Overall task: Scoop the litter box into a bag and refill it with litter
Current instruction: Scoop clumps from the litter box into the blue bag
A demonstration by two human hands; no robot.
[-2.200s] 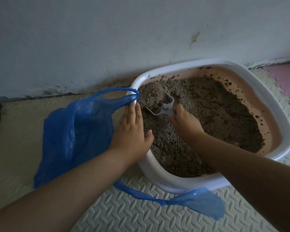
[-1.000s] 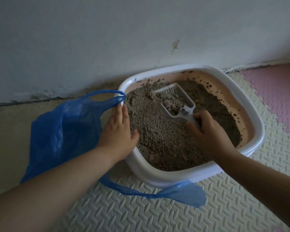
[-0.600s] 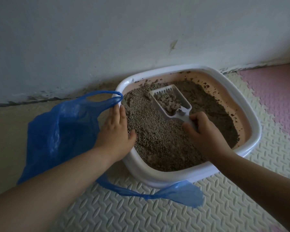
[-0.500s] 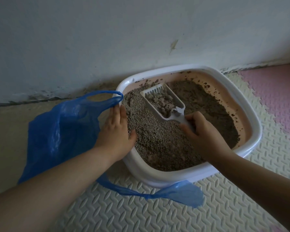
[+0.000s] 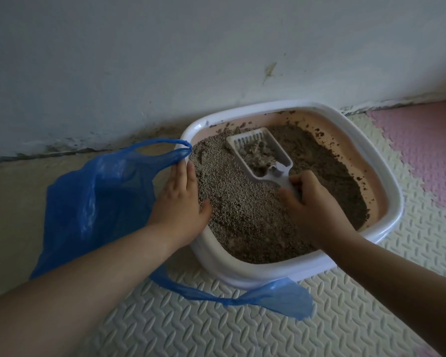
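A white litter box with a pink inner wall stands on the floor mat, filled with grey-brown litter. My right hand grips the handle of a white slotted scoop, held just above the litter with clumps in its bowl. My left hand lies flat on the box's left rim, fingers together, pressing the edge of a blue plastic bag against it. The bag hangs open to the left of the box; one of its handles trails under the box's front.
A white wall rises directly behind the box. Cream foam mat tiles cover the floor in front, with a pink tile at the right. Bare floor lies under the bag on the left.
The scoop has come up out of the litter at the box's left corner with clumps in it and now hovers near the back. My left hand stays on the rim and bag.
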